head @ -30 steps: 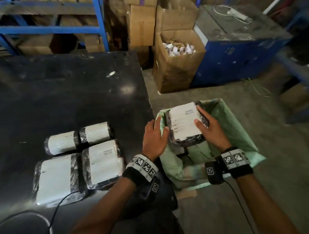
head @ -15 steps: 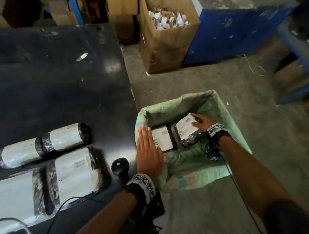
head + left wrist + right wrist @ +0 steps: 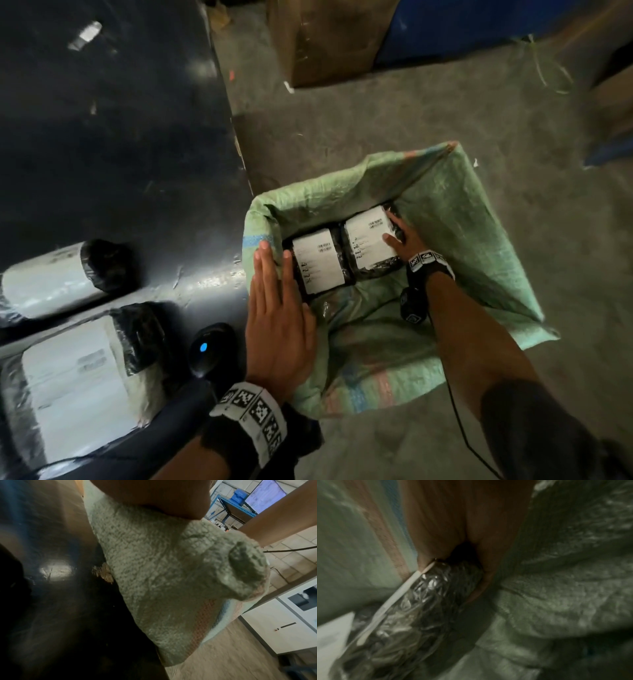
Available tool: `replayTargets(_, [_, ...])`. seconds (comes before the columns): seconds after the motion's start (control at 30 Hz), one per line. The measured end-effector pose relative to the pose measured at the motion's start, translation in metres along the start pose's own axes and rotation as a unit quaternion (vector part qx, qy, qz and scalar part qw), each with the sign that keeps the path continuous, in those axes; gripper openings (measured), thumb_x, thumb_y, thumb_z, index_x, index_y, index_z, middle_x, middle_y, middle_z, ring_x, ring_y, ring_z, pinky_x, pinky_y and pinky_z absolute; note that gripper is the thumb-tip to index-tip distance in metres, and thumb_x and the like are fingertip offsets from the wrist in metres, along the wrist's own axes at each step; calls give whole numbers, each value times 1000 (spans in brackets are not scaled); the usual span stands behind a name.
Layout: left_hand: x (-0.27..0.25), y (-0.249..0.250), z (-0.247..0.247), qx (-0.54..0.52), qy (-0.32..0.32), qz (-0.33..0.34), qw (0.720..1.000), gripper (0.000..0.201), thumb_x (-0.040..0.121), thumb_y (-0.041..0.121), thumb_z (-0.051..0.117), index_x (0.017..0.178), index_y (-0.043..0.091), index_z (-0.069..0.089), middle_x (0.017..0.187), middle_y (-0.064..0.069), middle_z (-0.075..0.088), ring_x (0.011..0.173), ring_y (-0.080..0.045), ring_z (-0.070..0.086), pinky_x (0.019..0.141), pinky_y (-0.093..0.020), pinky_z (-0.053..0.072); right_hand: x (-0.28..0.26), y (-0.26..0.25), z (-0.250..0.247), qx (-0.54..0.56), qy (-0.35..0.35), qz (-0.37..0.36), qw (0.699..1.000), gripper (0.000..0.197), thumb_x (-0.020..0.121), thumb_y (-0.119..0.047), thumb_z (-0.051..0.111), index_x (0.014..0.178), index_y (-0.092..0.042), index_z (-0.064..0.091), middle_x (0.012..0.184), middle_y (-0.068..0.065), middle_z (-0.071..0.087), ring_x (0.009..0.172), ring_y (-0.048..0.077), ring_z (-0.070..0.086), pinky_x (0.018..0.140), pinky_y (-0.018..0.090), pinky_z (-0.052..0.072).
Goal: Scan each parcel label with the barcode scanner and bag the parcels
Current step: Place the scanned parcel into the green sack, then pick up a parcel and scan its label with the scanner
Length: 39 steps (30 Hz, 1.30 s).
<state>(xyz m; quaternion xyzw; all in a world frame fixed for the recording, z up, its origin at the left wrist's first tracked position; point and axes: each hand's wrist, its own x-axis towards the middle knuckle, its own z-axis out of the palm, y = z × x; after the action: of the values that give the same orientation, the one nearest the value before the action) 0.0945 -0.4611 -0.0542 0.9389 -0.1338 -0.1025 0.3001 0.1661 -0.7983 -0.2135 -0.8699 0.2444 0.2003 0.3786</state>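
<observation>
A green woven bag (image 3: 455,205) stands open on the floor beside the black table (image 3: 120,154). Two black-wrapped parcels with white labels lie side by side at its bottom. My right hand (image 3: 394,228) reaches in and grips the right parcel (image 3: 366,240) at its right edge, thumb on the label. In the right wrist view this parcel (image 3: 423,601) sits between thumb and fingers. The left parcel (image 3: 317,267) lies free. My left hand (image 3: 274,263) presses flat, fingers straight, on the bag's left rim (image 3: 163,574). The barcode scanner (image 3: 205,349), blue light on, lies on the table.
Two more labelled parcels (image 3: 51,277) (image 3: 78,387) lie at the table's left edge of view. A cardboard box (image 3: 325,41) and a blue bin (image 3: 445,31) stand on the concrete floor beyond the bag. A cable (image 3: 459,421) hangs from my right wrist.
My right hand has lowered the parcel from above the bag to its bottom, beside the other parcel. My left hand let go of it and now lies flat on the bag's rim.
</observation>
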Motion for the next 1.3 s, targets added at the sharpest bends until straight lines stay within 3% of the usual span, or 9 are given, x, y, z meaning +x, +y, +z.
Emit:
replayTargets(0.2, [-1,0,0,9,6,-2,1000,77,89,13,50,159,3,19,169,-19,-3,157,-33,-2,123,-56,22,16,26,17,-188,-20,52,981,72,98,-24,50,157,-36,10,161,20,22,144,41,30,117,46,30])
replayTargets(0.43, [-4,-4,5,96,-2,-9,995,80,90,22,47,161,8,13,168,-18,-8,157,-30,-6,126,-51,16,11,15,26,-285,-42,104,952,78,98,-38,41,153,-42,-14,162,19,9,145,43,24,117,52,27])
replayTargets(0.53, [-4,-4,5,120,-16,-11,993,79,91,28,41,161,9,9,168,-20,-11,156,-32,-8,125,-52,15,0,-19,-1,-254,-76,119,957,73,97,-40,44,156,-39,1,164,12,19,144,37,33,117,41,30])
replayTargets(0.63, [-2,-5,4,105,-20,2,994,78,93,37,33,161,9,8,167,-21,-14,156,-34,-10,126,-53,13,-33,-78,-23,-193,-71,70,976,60,99,-32,52,153,-15,33,159,11,33,143,29,38,111,27,29])
replayTargets(0.8, [1,-1,-8,83,-41,-15,996,86,90,49,37,161,9,9,168,-19,-11,156,-35,-2,126,-50,13,-128,-176,-35,-67,-50,-85,993,46,95,-43,56,135,-21,58,127,9,67,106,19,64,101,38,49])
replayTargets(0.93, [-14,-22,-47,-49,-18,15,999,78,89,45,44,157,10,29,164,-16,28,150,-31,29,122,-45,28,-223,-235,2,87,-31,-174,980,41,89,-50,58,126,-33,61,103,2,74,90,20,72,90,41,56])
replayTargets(1.03, [-53,-63,-95,-90,61,12,994,71,89,43,46,153,13,39,151,-13,48,141,-26,42,120,-36,31,-279,-256,54,119,-32,-208,970,39,88,-51,60,122,-32,63,105,-3,72,95,14,69,93,33,53])
replayTargets(1.13, [-107,-123,-141,-48,121,-32,991,65,90,43,48,148,14,48,146,-15,53,138,-30,46,118,-36,33,-309,-258,120,60,-40,-209,975,44,92,-47,59,133,-29,56,106,0,71,96,16,68,95,32,50])
replayTargets(1.3, [-196,-239,-184,48,188,-188,963,77,83,58,47,149,17,48,149,-23,47,141,-42,41,115,-55,37,-318,-246,191,-85,-84,-130,984,73,94,-53,50,155,-23,24,140,21,55,130,36,52,106,39,38])
